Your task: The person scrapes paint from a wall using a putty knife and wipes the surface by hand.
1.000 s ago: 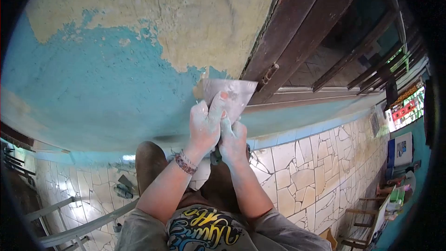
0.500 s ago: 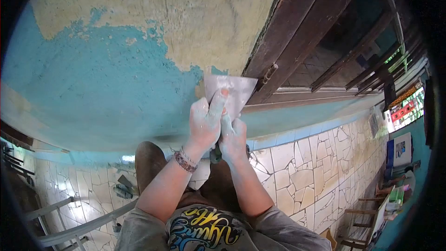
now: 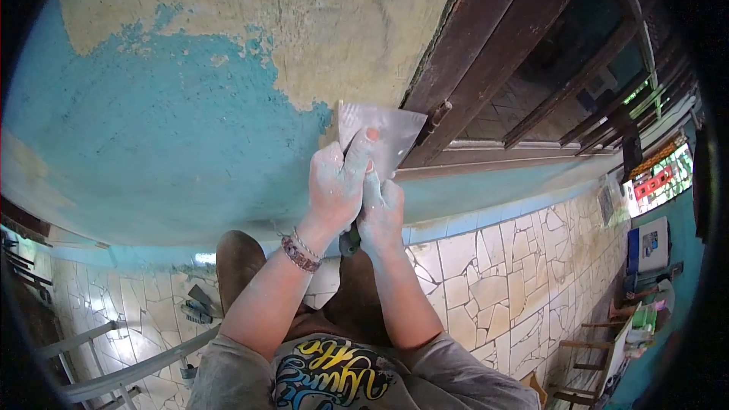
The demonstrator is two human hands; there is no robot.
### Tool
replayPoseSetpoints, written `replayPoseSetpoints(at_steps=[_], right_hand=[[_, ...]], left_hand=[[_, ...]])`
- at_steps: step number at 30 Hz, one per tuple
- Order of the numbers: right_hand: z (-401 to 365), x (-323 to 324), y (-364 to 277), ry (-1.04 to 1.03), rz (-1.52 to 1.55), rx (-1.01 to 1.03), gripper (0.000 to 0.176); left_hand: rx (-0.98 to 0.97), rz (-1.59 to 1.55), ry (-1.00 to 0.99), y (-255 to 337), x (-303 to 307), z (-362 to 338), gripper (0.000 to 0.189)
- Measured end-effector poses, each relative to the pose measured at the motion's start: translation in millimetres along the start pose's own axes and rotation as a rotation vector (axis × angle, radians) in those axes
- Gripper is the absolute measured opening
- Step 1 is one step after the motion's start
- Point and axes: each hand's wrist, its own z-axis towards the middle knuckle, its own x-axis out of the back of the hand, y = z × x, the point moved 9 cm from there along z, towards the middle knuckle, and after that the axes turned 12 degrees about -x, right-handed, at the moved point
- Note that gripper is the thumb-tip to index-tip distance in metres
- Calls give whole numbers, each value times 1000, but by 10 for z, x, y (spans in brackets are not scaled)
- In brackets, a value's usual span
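Both hands are closed around a wide metal scraper (image 3: 393, 130), its flared blade lying against the wall beside the door frame. My left hand (image 3: 334, 182) grips it from the left, with its thumb stretched up along the blade. On the other side, my right hand (image 3: 381, 216) wraps the handle, thumb raised beside the left one. A dark handle end (image 3: 349, 243) shows below the hands. Pale dust coats both hands. The wall carries blue paint (image 3: 190, 137), with a ragged edge against a bare beige area (image 3: 342, 30) above.
A dark wooden door frame (image 3: 486, 53) with a hinge (image 3: 439, 118) stands to the right of the blade. Stone-patterned tiles (image 3: 493, 273) cover the floor. A metal ladder (image 3: 144, 372) is at lower left, near flat tools (image 3: 199, 305). A wooden stand (image 3: 607, 357) is at far right.
The scraper and both hands have moved slightly up the wall. The narrow blue strip seen above the blade earlier is no longer visible there.
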Motion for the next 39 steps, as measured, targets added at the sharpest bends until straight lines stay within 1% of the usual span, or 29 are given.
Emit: replayPoseSetpoints(at_steps=[3,5,6,8,9,10,12,13,15,16,17,20,21,23,24,25,27,29,31,33,36,39], right_hand=[[44,23,81,24,100,116,43],[73,56,66,9,-35,60,41],[57,58,49,0,-104,25,40],[-27,19,-20,-28,-68,5,37],[-39,-9,-52,-43,-47,4,36],[-32,16,-42,-4,-40,47,35],[-11,72,170,73,-31,137,34],[-18,57,176,119,-25,258,32],[38,42,255,50,-85,98,32],[50,52,301,19,-116,5,32],[96,40,339,-38,-105,-45,32],[3,9,198,12,-55,93,32],[27,-7,260,9,3,57,32],[41,3,232,7,-25,39,32],[6,16,232,12,-42,12,31],[15,26,229,14,-58,36,31],[89,3,194,11,-85,92,31],[80,-5,310,5,-82,38,33],[51,-15,321,3,-84,-5,34],[2,-9,282,4,-94,-54,35],[70,-32,304,-63,-63,-80,36],[8,-32,234,21,-13,15,37]], left_hand=[[-11,53,-23,-70,-1,-67,51],[-165,58,-18,9,-10,-11,49],[-199,55,-13,27,-5,-18,49],[-234,47,-2,54,14,-36,50],[-187,36,9,18,29,-40,50],[-141,26,21,-18,43,-46,51],[62,-8,62,-252,64,-239,49],[89,-28,65,-330,66,-283,46],[-58,38,45,-247,84,-205,46],[-53,24,45,-278,89,-215,46],[-49,10,45,-310,93,-225,46],[-2,-29,24,-271,74,-194,46],[46,0,30,-323,79,-238,48],[-76,31,42,-253,86,-161,50],[-34,32,38,-265,91,-155,43],[9,33,34,-276,96,-150,39],[-172,76,28,-181,125,-141,43],[-164,82,32,-172,149,-125,46],[64,36,46,-323,134,-236,48],[48,9,27,-260,107,-167,50],[60,-38,2,-172,97,-107,51],[63,3,-6,-229,96,-196,50]])
